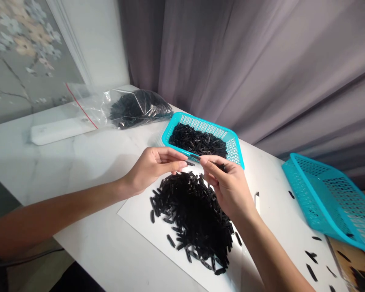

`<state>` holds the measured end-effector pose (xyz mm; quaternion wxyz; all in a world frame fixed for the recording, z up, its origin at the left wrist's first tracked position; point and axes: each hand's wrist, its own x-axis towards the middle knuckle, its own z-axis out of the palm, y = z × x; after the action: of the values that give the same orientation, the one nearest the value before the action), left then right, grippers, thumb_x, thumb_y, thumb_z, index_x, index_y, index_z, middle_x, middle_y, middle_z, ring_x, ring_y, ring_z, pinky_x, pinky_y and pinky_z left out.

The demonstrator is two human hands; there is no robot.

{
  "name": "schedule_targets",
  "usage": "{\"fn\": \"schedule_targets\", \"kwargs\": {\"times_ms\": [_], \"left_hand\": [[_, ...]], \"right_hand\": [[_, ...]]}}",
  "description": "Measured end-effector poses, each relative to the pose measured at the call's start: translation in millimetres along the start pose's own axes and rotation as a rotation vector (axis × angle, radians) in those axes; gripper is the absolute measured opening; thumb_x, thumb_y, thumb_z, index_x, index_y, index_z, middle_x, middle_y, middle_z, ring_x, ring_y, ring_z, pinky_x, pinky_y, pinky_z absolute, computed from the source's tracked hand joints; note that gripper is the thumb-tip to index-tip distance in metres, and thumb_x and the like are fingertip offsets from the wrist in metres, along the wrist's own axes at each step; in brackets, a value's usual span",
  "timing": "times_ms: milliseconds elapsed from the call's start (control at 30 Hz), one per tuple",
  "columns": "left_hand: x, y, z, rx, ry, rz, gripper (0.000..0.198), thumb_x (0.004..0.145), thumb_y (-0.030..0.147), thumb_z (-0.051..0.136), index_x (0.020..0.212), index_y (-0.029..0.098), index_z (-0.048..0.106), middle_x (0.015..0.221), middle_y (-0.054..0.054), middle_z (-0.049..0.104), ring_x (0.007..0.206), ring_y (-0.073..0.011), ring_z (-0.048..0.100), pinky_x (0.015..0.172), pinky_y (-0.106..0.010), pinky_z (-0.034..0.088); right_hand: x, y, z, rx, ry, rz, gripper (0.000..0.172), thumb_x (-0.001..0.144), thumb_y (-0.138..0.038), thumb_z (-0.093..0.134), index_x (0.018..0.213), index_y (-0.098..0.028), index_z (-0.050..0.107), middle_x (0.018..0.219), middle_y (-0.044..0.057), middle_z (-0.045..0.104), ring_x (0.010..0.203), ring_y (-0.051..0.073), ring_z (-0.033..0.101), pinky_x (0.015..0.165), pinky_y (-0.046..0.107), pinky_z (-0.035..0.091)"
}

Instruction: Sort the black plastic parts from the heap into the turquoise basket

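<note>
My left hand (158,166) pinches a small black strip-like piece (190,163) between thumb and fingers. Close beside it, my right hand (223,176) is closed on another slim black piece (195,157), and more dark pieces show behind its fingers. Both hands hover above a heap of loose black pieces (197,219) spread over a white sheet (140,227). Just beyond the hands stands a turquoise basket (239,152) holding many similar pieces. The exact kind of these small parts cannot be made out.
A clear zip bag (100,105) of black pieces lies at the back left. On the right, a second turquoise basket (307,202) sits tilted near scattered pieces and a brown surface (337,251). A grey curtain (246,61) hangs behind the white table (88,162).
</note>
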<state>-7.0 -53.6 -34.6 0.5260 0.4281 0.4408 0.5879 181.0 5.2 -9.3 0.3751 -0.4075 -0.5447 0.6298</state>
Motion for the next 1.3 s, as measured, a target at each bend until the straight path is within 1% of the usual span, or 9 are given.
{"fn": "schedule_targets", "kwargs": {"times_ms": [133, 267, 400, 700, 767, 867, 1033, 1167, 1300], "left_hand": [[-1.3, 1.7, 0.8, 0.025, 0.000, 0.047, 0.008, 0.079, 0.021, 0.082, 0.085, 0.018, 0.077, 0.073, 0.002, 0.072, 0.065, -0.0055, 0.063, 0.068, -0.017, 0.054], [-2.2, 2.4, 0.9, -0.005, -0.004, 0.053, 0.011, 0.078, 0.022, 0.084, 0.085, 0.017, 0.076, 0.076, 0.002, 0.072, 0.067, -0.0053, 0.065, 0.069, -0.016, 0.055], [-1.9, 2.6, 1.4, -0.068, -0.030, 0.047, 0.012, 0.079, 0.022, 0.083, 0.087, 0.017, 0.076, 0.077, 0.001, 0.073, 0.069, -0.0062, 0.066, 0.070, -0.015, 0.056], [-4.3, 6.6, 3.6, -0.022, -0.064, 0.058, 0.011, 0.080, 0.022, 0.082, 0.089, 0.018, 0.080, 0.074, -0.001, 0.075, 0.065, -0.0073, 0.067, 0.066, -0.016, 0.057], [-4.7, 7.3, 3.8, 0.001, -0.035, 0.082, 0.009, 0.080, 0.021, 0.082, 0.088, 0.017, 0.079, 0.075, -0.001, 0.076, 0.065, -0.0073, 0.067, 0.065, -0.016, 0.057], [-5.4, 8.8, 4.6, 0.028, 0.015, 0.124, 0.007, 0.080, 0.019, 0.081, 0.086, 0.017, 0.079, 0.073, 0.000, 0.075, 0.064, -0.0069, 0.067, 0.066, -0.015, 0.057], [-6.1, 12.2, 6.7, 0.054, 0.049, 0.141, 0.007, 0.079, 0.017, 0.080, 0.085, 0.015, 0.078, 0.068, 0.000, 0.073, 0.063, -0.0087, 0.068, 0.066, -0.018, 0.059], [-6.3, 12.9, 6.5, 0.077, 0.065, 0.175, 0.010, 0.078, 0.018, 0.080, 0.086, 0.015, 0.078, 0.072, -0.002, 0.075, 0.063, -0.0105, 0.069, 0.065, -0.021, 0.060], [-6.7, 13.0, 6.1, 0.091, 0.077, 0.193, 0.010, 0.077, 0.018, 0.081, 0.086, 0.015, 0.078, 0.074, -0.002, 0.076, 0.063, -0.0103, 0.069, 0.064, -0.020, 0.060]], "right_hand": [[-1.1, -2.6, -6.7, -0.257, 0.019, -0.210, 0.018, 0.082, -0.037, 0.079, 0.087, -0.020, 0.078, 0.056, -0.005, 0.050, 0.051, 0.008, 0.038, 0.049, 0.025, 0.027], [-6.8, -8.1, -6.3, -0.661, -0.023, -0.693, 0.004, 0.087, -0.018, 0.072, 0.086, -0.019, 0.076, 0.070, 0.000, 0.067, 0.059, 0.011, 0.056, 0.056, 0.025, 0.042], [-10.0, -8.1, -6.1, -0.887, -0.022, -1.109, 0.015, 0.088, -0.004, 0.067, 0.093, -0.017, 0.073, 0.072, 0.001, 0.069, 0.060, 0.010, 0.062, 0.057, 0.023, 0.049], [-7.7, -3.6, -17.6, -1.051, -0.038, -1.406, 0.026, 0.087, -0.001, 0.066, 0.106, -0.017, 0.074, 0.071, 0.002, 0.069, 0.057, 0.013, 0.062, 0.053, 0.025, 0.052], [-7.8, -3.5, -16.5, -1.008, -0.039, -1.364, 0.026, 0.087, -0.002, 0.066, 0.105, -0.018, 0.075, 0.072, 0.002, 0.070, 0.058, 0.012, 0.063, 0.055, 0.025, 0.052], [-8.3, -5.3, -11.8, -0.888, 0.009, -1.136, 0.020, 0.087, -0.007, 0.070, 0.101, -0.019, 0.077, 0.073, 0.001, 0.069, 0.058, 0.011, 0.061, 0.055, 0.025, 0.050], [-7.1, -7.1, -3.6, -0.512, 0.008, -0.535, 0.011, 0.082, -0.027, 0.081, 0.092, -0.023, 0.080, 0.068, -0.001, 0.064, 0.061, 0.013, 0.055, 0.058, 0.028, 0.043], [-4.4, -3.0, 2.6, -0.052, -0.147, -0.002, 0.026, 0.077, -0.042, 0.082, 0.080, -0.017, 0.076, 0.056, -0.005, 0.044, 0.051, 0.008, 0.032, 0.048, 0.025, 0.023], [-2.6, 0.2, 6.7, 0.131, -0.240, 0.153, 0.036, 0.072, -0.039, 0.086, 0.059, -0.015, 0.063, 0.057, -0.006, 0.036, 0.053, 0.007, 0.024, 0.048, 0.025, 0.017]]}}
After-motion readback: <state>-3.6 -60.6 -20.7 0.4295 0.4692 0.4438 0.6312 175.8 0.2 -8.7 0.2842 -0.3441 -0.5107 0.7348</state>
